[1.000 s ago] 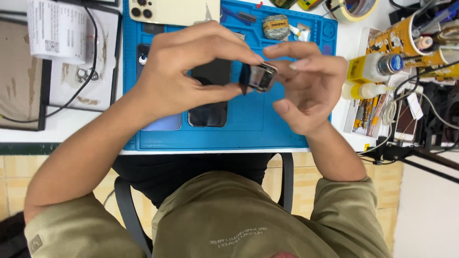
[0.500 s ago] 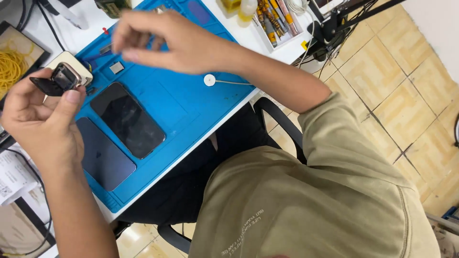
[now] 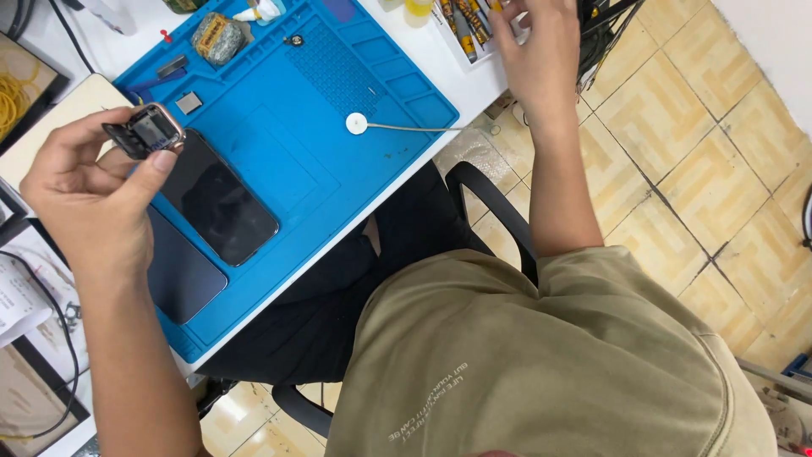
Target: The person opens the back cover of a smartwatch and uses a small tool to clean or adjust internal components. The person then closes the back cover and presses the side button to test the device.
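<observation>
Holding an opened smartwatch point(image 3: 148, 131) pinched in the left hand point(image 3: 89, 190) above the blue repair mat point(image 3: 338, 127); right hand point(image 3: 537, 59) reaching among tools point(image 3: 465, 25) at the desk edge, grip unclear; best kept level, screen hinged gently; black phone point(image 3: 220, 199) beneath.

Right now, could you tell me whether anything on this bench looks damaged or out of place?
Only the small watch in the left hand: its case is open, with the screen hanging off one side. The phone lies flat on the blue mat.
</observation>
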